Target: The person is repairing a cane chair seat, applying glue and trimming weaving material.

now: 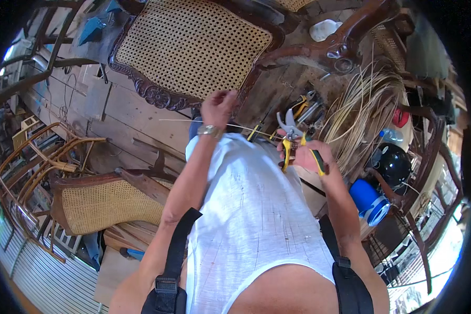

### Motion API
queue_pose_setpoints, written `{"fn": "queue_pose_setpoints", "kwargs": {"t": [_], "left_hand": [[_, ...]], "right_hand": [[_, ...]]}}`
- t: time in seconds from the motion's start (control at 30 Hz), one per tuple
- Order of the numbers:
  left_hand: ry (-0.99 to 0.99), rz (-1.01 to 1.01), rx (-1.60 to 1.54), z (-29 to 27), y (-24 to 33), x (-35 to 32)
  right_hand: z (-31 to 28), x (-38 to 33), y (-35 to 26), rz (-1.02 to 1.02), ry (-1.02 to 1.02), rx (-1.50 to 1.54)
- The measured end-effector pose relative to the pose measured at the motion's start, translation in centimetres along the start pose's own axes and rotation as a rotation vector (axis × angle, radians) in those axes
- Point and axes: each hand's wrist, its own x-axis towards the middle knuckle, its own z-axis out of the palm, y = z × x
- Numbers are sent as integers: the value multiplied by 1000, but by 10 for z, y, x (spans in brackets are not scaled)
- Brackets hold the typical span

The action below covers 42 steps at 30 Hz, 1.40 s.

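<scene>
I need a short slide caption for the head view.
Left hand pulls a cane strand taut; right hand holds yellow-handled cutters.

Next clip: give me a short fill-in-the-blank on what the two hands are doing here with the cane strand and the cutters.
1. The right hand grips cutters with ____ handles.
2. The left hand pinches a thin cane strand in front of a chair seat woven from ____.
3. The wrist of the ____ hand wears a watch.

Missing words: yellow; cane; left
</scene>
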Motion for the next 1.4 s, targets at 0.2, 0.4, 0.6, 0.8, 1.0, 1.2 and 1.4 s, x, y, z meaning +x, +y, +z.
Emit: {"fn": "queue_pose_setpoints", "kwargs": {"t": [0.2,0.4,0.6,0.8,1.0,1.2,1.4], "left_hand": [[453,844,1225,-78,29,-7],[180,484,1106,-43,14,-12],[35,603,1099,-1,1,21],[-18,574,1162,4,6,32],[104,574,1136,12,-1,24],[154,758,1136,12,-10,24],[130,777,1109,11,-15,24]], "right_hand": [[-12,-16,-15,-89,326,-176],[-22,21,-29,18,424,-318],[-13,65,-27,159,415,-440],[-7,84,-18,158,471,-541],[-1,104,-21,133,490,-602],[3,117,-30,161,508,-651],[6,127,-36,173,543,-688]]}}
